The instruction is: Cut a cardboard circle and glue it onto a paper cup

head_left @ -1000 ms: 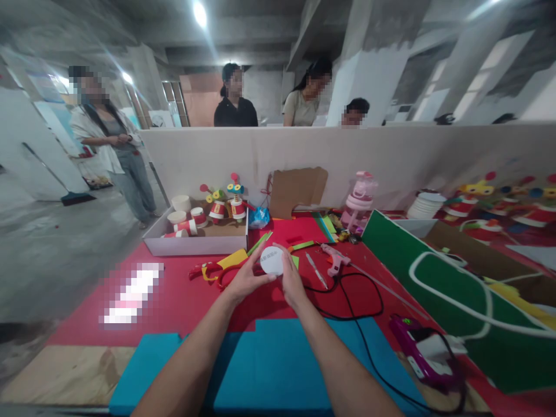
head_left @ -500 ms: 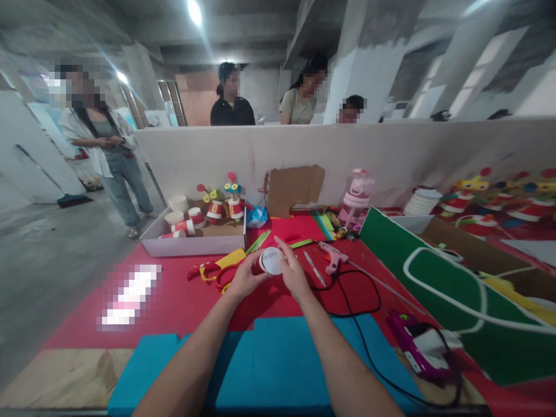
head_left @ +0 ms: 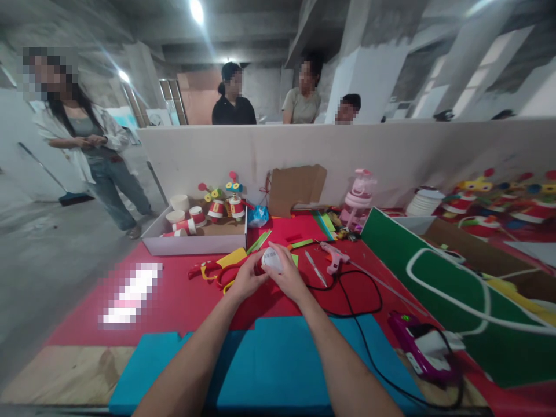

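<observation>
A small red paper cup (head_left: pixel 271 261) with a white printed base turned toward me sits between my hands above the red table. My left hand (head_left: pixel 249 279) is closed around its left side. Fingers of my right hand (head_left: pixel 288 277) curl over the right and top, covering part of the base. Left of the hands lie scissors with red and yellow handles (head_left: pixel 225 279) and a yellow piece (head_left: pixel 233 258). On the right are a white pen (head_left: pixel 315 269) and a pink glue gun (head_left: pixel 334 258) with a black cord.
A white box (head_left: pixel 195 244) at the back left holds paper cups and two cup figures (head_left: pixel 235 204). Blue sheets (head_left: pixel 286 365) cover the near edge. To the right are a purple power device (head_left: pixel 419 347) and a green-sided box (head_left: pixel 438 301). People stand behind a white partition (head_left: pixel 304 145).
My right hand has closed in over the cup from the right, its fingers now bent across the base instead of stretched upward. The person at the left has shifted further left.
</observation>
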### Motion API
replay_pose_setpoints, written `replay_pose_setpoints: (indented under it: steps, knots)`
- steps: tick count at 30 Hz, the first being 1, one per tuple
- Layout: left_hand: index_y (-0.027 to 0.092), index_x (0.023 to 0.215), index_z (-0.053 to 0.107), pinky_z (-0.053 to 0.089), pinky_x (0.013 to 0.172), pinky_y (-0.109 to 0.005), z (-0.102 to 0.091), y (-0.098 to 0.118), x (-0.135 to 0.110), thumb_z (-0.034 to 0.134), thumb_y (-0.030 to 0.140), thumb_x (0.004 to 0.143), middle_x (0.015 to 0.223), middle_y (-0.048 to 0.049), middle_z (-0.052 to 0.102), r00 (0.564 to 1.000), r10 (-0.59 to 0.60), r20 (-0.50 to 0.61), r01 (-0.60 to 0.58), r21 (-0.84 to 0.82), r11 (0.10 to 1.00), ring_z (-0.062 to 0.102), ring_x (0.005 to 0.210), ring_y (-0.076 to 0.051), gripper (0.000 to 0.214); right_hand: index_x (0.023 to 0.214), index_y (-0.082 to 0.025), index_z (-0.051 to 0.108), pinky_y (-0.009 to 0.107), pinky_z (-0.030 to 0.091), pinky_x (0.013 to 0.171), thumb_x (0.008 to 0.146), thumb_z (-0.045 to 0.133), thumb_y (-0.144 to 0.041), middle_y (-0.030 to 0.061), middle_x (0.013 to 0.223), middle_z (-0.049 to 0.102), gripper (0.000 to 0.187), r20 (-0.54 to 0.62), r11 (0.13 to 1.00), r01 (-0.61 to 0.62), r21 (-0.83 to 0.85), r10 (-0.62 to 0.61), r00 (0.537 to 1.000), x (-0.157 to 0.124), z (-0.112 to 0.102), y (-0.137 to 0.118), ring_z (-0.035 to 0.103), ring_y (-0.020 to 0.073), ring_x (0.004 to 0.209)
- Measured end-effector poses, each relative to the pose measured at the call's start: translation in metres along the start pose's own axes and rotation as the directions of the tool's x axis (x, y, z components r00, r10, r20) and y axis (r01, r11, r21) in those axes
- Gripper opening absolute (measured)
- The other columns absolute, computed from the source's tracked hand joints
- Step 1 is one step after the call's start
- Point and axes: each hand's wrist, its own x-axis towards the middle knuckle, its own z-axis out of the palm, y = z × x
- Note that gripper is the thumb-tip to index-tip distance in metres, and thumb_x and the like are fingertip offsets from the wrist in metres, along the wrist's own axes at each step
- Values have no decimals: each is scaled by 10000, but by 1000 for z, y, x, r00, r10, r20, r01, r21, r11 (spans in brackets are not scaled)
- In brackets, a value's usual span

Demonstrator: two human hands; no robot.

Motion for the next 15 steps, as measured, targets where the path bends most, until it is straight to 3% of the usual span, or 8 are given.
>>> replay_pose_setpoints:
  steps: [6, 15]
  knots:
    - [187, 1342, 529, 422, 1047, -437, 0, -7, 1, 702, 220, 758, 1316, -121, 593, 998, 58, 29, -59, 55, 997, 559, 1190, -262, 610, 1382, -251, 444, 437, 332, 1134, 840, 643, -384, 110, 1351, 442, 592, 19, 997, 21, -73, -19, 1000, 0, 3, 3, 429, 254, 1298]
    - [185, 1313, 556, 417, 1053, -437, 1, -6, 0, 709, 202, 734, 1295, -112, 611, 999, 23, 25, -24, 33, 999, 568, 1178, -265, 599, 1379, -257, 433, 444, 354, 1120, 851, 615, -336, 110, 1329, 436, 564, 14, 990, 30, -136, -28, 1000, -1, 5, 3, 452, 257, 1271]
